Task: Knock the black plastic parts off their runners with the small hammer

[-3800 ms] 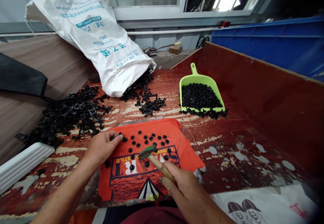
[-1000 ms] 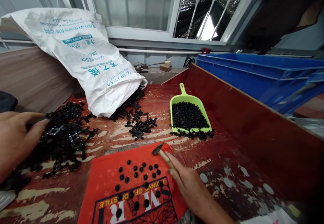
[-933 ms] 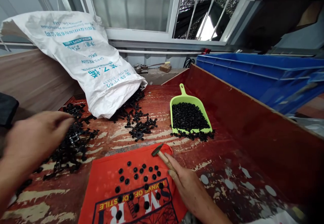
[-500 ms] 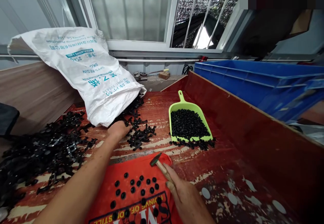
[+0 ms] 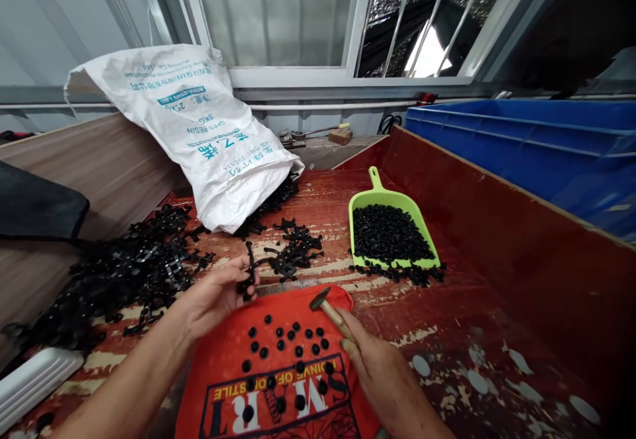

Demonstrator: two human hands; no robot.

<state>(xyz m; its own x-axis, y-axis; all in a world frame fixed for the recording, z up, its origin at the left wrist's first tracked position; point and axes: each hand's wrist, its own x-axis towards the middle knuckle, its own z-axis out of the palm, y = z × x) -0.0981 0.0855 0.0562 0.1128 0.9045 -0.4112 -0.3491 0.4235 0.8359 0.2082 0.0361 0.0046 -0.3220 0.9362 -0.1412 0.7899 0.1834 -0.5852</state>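
My left hand [image 5: 223, 290] is closed on a branched black plastic piece [image 5: 250, 267], above the far left edge of a red cloth [image 5: 223, 353]. My right hand [image 5: 365, 346] grips the wooden handle of a small hammer [image 5: 332, 312], its metal head over the cloth's far right corner. Many small round black pieces [image 5: 281, 344] lie scattered on the cloth. Beyond it is a loose cluster of branched black parts [image 5: 293, 253]. A green dustpan [image 5: 376, 191] holds a heap of small black pieces, some spilled past its front lip.
A white sack [image 5: 218, 154] lies with its mouth toward the black parts. A large black pile [image 5: 144, 260] spreads at the left, near a white object [image 5: 37, 383]. Blue crates [image 5: 536, 154] stand behind the red wooden side board [image 5: 477, 227].
My left hand has drawn back from the parts by the sack mouth toward the cloth, now with a black piece in its fingers. The view has shifted left. My right hand keeps the hammer.
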